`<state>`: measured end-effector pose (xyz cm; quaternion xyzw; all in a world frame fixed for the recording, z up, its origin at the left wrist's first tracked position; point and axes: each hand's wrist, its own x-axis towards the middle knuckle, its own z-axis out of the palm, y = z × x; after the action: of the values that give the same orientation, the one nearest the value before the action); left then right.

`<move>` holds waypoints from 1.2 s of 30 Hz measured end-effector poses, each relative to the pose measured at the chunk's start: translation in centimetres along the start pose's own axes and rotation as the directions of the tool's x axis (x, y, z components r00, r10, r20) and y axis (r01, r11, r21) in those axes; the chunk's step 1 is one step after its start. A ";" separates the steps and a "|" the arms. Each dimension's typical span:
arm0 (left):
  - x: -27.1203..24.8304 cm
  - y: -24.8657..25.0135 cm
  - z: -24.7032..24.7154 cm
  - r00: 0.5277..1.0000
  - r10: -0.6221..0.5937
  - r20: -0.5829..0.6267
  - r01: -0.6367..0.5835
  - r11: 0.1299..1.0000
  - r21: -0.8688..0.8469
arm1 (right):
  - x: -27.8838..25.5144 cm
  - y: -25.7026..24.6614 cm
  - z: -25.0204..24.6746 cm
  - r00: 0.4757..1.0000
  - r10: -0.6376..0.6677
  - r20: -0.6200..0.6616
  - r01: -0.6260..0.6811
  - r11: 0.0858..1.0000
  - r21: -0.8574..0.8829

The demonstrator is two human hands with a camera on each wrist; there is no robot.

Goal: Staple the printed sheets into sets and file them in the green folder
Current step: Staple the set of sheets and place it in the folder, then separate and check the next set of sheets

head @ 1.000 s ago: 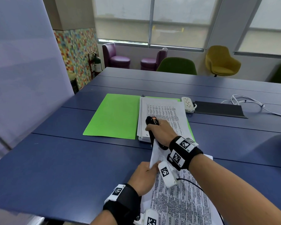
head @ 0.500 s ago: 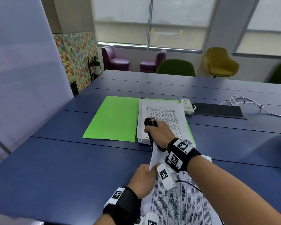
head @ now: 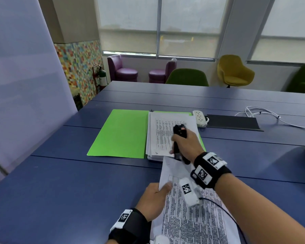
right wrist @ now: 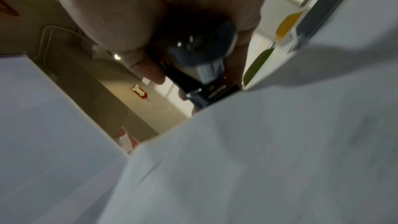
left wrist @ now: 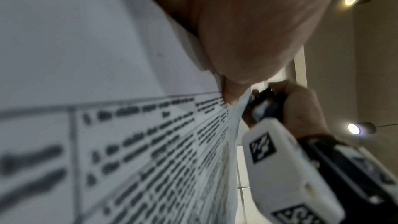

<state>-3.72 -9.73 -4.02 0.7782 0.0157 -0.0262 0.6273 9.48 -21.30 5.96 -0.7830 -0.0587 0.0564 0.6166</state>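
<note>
An open green folder [head: 120,132] lies on the blue table [head: 60,191], with a stack of printed sheets [head: 165,131] on its right half. My right hand [head: 185,145] grips a black stapler [head: 179,132], whose mouth sits at the top corner of a nearer set of printed sheets [head: 192,217]. My left hand [head: 155,199] pinches that set's left edge, thumb on top. In the left wrist view the sheets [left wrist: 107,125] fill the frame, with the stapler [left wrist: 264,106] in the right hand [left wrist: 301,108] beyond. The right wrist view has the stapler [right wrist: 198,60] over the paper corner [right wrist: 237,142].
A white power strip [head: 199,118] and a black cable cover [head: 233,121] lie right of the folder, with a white cable [head: 264,114] coiled farther right. Green [head: 187,77], yellow [head: 234,71] and purple chairs [head: 121,68] stand behind the table. A pale partition [head: 21,76] rises at left.
My right hand and the stapler stay at the set's top corner; the near sheets look slightly more raised. The head view has tilted a little, nothing else moved.
</note>
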 end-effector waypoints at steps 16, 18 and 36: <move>-0.4 6.3 -2.6 0.987 -0.061 -0.147 0.042 0.990 -0.132 | -4.0 5.0 -13.5 0.981 0.097 -0.167 -0.085 0.993 0.079; -0.3 9.6 -4.1 0.968 -0.016 -0.251 -0.012 0.994 -0.110 | -6.4 2.7 -12.5 0.986 0.117 0.120 -0.154 0.914 0.374; 3.5 1.4 -4.9 0.996 -0.088 0.028 0.079 0.971 0.224 | -8.3 8.0 -8.7 0.990 0.061 0.126 -0.048 0.993 -0.106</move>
<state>-0.02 -5.30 -1.87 0.8416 0.0336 -0.0688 0.5347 2.88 -32.85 0.36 -0.8098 -0.0798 0.1207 0.5685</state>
